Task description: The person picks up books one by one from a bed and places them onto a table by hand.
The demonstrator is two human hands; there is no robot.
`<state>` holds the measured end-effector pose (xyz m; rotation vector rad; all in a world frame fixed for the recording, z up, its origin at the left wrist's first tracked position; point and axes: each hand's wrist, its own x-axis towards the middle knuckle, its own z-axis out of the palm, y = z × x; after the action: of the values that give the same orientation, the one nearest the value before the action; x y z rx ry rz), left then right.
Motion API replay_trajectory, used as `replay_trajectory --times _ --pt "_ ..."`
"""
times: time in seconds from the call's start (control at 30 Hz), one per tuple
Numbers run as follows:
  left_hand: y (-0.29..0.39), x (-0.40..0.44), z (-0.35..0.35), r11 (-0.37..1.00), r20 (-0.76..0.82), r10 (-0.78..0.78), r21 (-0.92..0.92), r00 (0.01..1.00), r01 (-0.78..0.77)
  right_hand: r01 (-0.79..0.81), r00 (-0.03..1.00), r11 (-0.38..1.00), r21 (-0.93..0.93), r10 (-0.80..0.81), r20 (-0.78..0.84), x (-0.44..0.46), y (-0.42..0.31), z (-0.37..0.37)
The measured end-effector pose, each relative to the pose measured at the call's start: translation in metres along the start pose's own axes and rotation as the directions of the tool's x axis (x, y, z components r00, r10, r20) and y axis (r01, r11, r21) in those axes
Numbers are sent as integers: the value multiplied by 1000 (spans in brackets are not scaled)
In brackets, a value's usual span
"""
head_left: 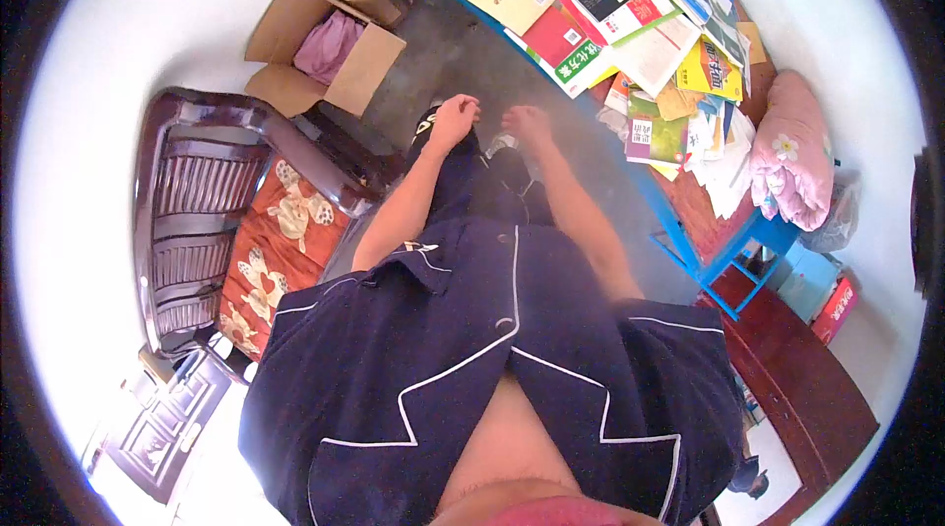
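Note:
My left hand (458, 119) is held out in front of my dark trousers (463, 186), its fingers loosely bent and slightly apart, with nothing visible in them. To its right, my right hand (529, 124) is at about the same height, a gap between the two. Motion smears its fingers, so their shape is unclear. Neither hand touches any furniture. Nearest to the right hand is the table heaped with books, including a green and white book (579, 68) at its edge. I wear a dark shirt (551, 280) with white piping.
An open cardboard box (372, 68) with pink cloth (330, 47) stands ahead left. A dark wooden sofa (162, 201) with an orange cushion (281, 260) is at my left. On the blue-edged table (679, 231) at right are papers and a rolled pink quilt (792, 157).

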<state>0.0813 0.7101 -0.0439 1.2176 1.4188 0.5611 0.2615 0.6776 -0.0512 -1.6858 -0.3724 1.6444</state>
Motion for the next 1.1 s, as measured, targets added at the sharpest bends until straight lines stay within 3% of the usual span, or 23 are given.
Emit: replay_trajectory --times 0.37,0.43,0.57,0.63,0.83,0.97,1.1 --pt "46 158 -10 999 217 -41 16 975 38 -13 992 991 130 29 -123 92 -66 33" --pt "50 189 -16 998 292 -51 39 955 41 9 981 1000 0 -9 -193 101 -79 37" --pt "68 237 -25 994 355 -11 107 935 -29 -5 968 999 34 13 -249 132 -96 47" --pt "69 254 -22 997 392 -55 72 918 29 -3 961 999 -41 -8 -277 132 -108 53" --pt "81 276 -12 987 492 -161 84 856 137 -25 945 974 225 96 -313 135 -125 67" --pt "94 279 -6 966 523 -250 77 815 247 -10 933 958 287 113 -342 147 -128 64" --pt "88 293 7 950 482 -292 45 826 310 2 923 979 206 77 -377 170 -128 55"
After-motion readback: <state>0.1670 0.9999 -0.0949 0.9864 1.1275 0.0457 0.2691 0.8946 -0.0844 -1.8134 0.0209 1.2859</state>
